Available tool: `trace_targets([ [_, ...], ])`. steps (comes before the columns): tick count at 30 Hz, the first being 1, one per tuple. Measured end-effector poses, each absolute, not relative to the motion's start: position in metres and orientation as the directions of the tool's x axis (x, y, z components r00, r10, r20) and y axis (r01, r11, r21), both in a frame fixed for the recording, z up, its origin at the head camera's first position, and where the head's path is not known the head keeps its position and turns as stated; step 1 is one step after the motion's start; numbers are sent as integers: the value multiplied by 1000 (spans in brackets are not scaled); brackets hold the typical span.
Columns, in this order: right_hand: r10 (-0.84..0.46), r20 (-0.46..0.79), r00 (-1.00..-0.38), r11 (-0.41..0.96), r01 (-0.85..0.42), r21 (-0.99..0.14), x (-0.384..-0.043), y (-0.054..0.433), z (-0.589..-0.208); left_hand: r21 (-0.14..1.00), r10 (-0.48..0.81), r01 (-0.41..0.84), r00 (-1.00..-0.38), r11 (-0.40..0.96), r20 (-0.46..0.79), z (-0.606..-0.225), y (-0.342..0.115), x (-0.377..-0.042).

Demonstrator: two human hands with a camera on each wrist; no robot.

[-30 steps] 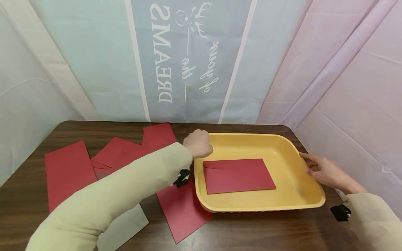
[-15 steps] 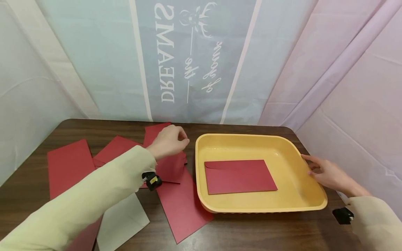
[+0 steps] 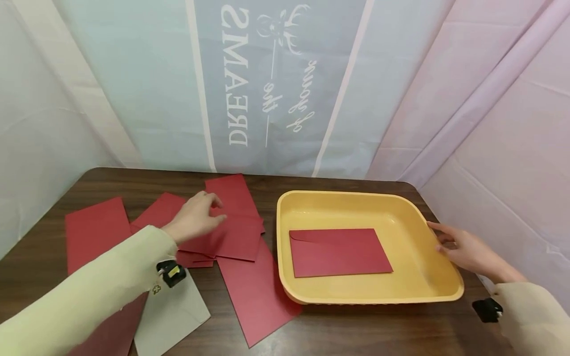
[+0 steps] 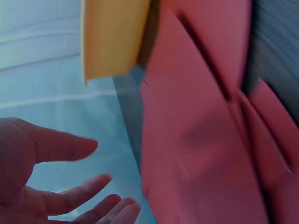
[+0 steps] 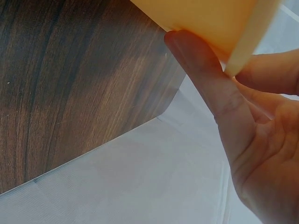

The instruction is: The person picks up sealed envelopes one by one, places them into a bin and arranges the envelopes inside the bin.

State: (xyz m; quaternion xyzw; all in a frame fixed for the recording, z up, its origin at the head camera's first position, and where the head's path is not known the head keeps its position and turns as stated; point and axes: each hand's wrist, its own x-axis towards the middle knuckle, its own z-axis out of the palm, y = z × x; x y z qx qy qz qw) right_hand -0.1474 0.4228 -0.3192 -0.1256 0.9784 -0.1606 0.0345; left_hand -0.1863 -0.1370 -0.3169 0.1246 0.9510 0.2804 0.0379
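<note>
My left hand (image 3: 196, 217) hovers over the red envelopes on the left half of the table, with nothing in its grasp. In the left wrist view its thumb and fingers (image 4: 81, 193) stand apart, clear of the envelopes (image 4: 196, 121). My right hand (image 3: 467, 249) pinches the right rim of a yellow plastic tray (image 3: 414, 247). In the right wrist view the thumb (image 5: 271, 72) lies on one side of the rim and a finger on the other. One red envelope (image 3: 340, 252) lies flat inside the tray.
Overlapping red envelopes (image 3: 240, 232) spread across the left half, one (image 3: 260, 296) touching the tray's left side. A white envelope (image 3: 171, 316) lies near the front. Fabric walls (image 3: 276, 89) with mirrored lettering enclose the dark wooden table (image 3: 356, 331).
My left hand has moved left from the tray's left rim to over the red envelopes, its fingers opening. My right hand stays at the tray's rim.
</note>
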Motion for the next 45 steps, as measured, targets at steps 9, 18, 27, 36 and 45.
trace_targets([
  [9,-246,-41,-968,919,-220,-327,-148,421,-319,492,210,161,-977,856,-46,-334,-183,-181],
  [18,-246,-40,-968,922,-221,-317,-148,421,-319,474,183,139,-982,869,-48,-352,-207,-177],
  [27,-254,-30,-967,917,-231,-324,-147,425,-321,440,223,152,-968,885,-113,-365,-216,-182],
  [36,-242,-37,-970,922,-217,-322,-147,424,-321,476,265,174,-955,862,-131,-371,-220,-184],
  [45,-235,-51,-971,922,-206,-328,-148,424,-320,487,313,201,-936,850,-161,-375,-222,-185],
])
